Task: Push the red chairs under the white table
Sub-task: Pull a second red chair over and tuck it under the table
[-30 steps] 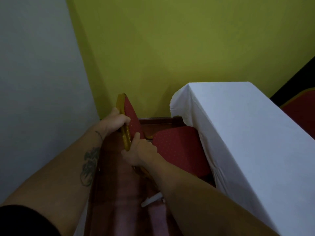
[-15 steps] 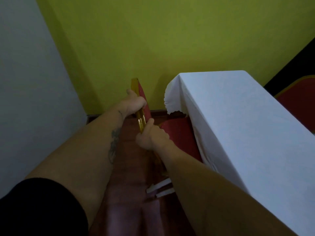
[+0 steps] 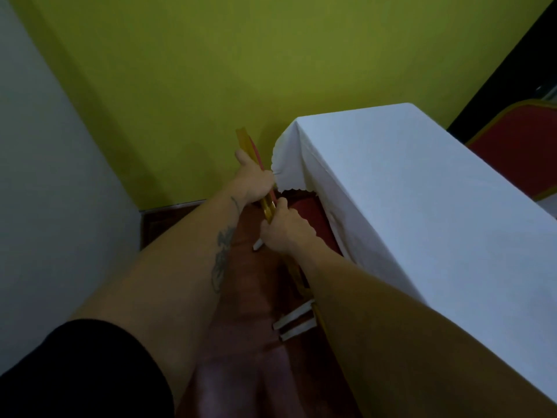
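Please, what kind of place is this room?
Probably a banquet or function room. A long table wears a white cloth with a scalloped edge, red padded chairs with gold frames stand at it, and the floor looks like dark red carpet.

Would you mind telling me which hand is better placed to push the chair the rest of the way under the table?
Probably the left hand: it grips high on the chair's backrest, behind the frame. The right hand holds lower, close to the white tablecloth edge, with less room to follow through.
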Available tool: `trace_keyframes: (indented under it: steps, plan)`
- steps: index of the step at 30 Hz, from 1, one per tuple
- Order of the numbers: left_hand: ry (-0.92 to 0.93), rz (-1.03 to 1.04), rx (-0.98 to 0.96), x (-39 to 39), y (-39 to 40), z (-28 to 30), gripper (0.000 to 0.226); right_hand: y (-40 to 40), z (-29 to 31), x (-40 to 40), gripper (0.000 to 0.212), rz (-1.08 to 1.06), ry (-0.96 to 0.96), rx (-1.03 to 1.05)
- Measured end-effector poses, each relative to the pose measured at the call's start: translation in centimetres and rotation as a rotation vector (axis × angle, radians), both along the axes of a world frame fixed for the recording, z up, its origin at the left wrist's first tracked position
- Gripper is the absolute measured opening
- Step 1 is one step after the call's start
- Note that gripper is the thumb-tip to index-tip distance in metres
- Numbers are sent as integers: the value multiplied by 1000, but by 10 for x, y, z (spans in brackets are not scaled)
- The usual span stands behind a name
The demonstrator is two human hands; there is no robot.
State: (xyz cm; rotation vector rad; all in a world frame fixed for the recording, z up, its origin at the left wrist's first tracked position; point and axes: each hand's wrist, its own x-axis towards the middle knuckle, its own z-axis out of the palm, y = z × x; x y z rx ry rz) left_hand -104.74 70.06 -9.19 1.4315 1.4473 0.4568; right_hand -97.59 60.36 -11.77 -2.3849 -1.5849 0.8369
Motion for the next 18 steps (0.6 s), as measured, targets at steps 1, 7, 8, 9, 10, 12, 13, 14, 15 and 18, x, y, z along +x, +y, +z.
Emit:
trace_keyframes:
  steps: [1,7,8,9,10,12,13,14,15,18]
  plan:
    - [4,-12,2,-1,-8,0,87,-3,-1,1,54,4,2,0]
    - [-54,-76,-137,-6,-44,3,96,-41,4,16,55,59,52,-32]
    - [-63,-98,-166,-7,-47,4,101,-50,5,21,52,77,67,-62]
    - [-74,-114,-189,-8,-48,5,106,-60,6,26,47,101,72,-106]
    - [-81,-127,-201,-9,-49,5,110,-72,6,31,44,129,56,-160]
    - [-77,-134,-194,-8,-48,5,115,-95,5,37,42,178,-6,-260]
    - [-77,-127,-184,-8,-49,6,115,-105,5,38,45,189,-41,-299]
    - [-81,-117,-177,-7,-50,7,115,-113,5,38,47,186,-67,-333]
    - [-79,-106,-169,-7,-51,6,114,-120,6,37,48,168,-81,-367]
    - [-64,-79,-108,-8,-54,-6,111,-130,6,33,30,60,-69,-386]
